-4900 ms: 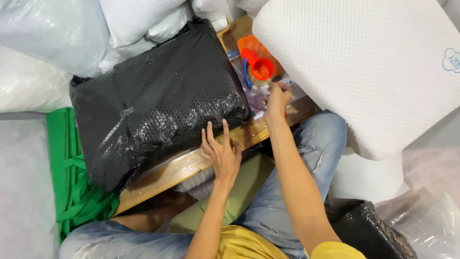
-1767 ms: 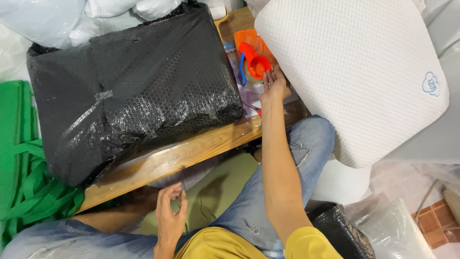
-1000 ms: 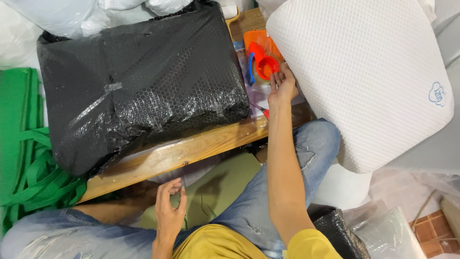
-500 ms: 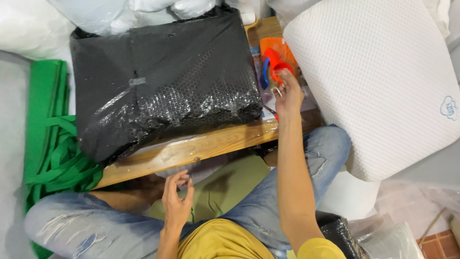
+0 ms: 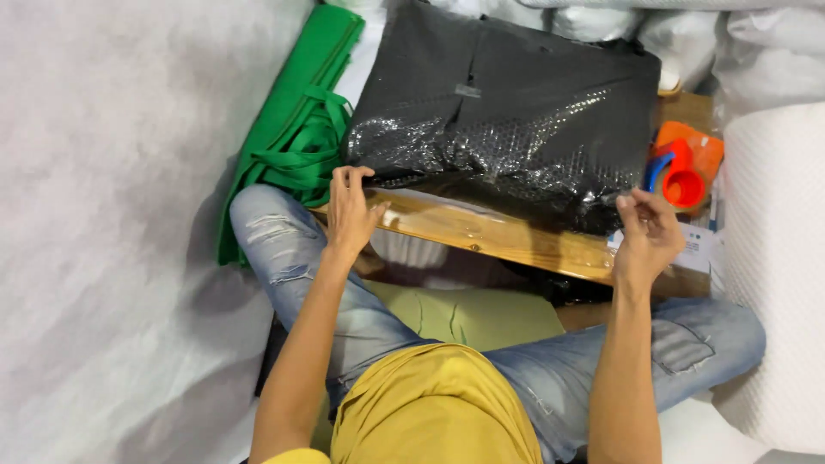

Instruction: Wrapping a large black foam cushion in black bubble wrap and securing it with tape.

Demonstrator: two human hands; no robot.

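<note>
Black bubble-wrap parcel lies on my wooden table; left hand pinches its corner, right hand fingers curled, seemingly empty.

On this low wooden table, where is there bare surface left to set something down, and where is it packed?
The only bare wood is the front strip of the table, between the left hand and the right hand, below the black bubble-wrapped package. A small patch shows at the far right corner. The right end is crowded by the orange tape dispenser and papers.
</note>
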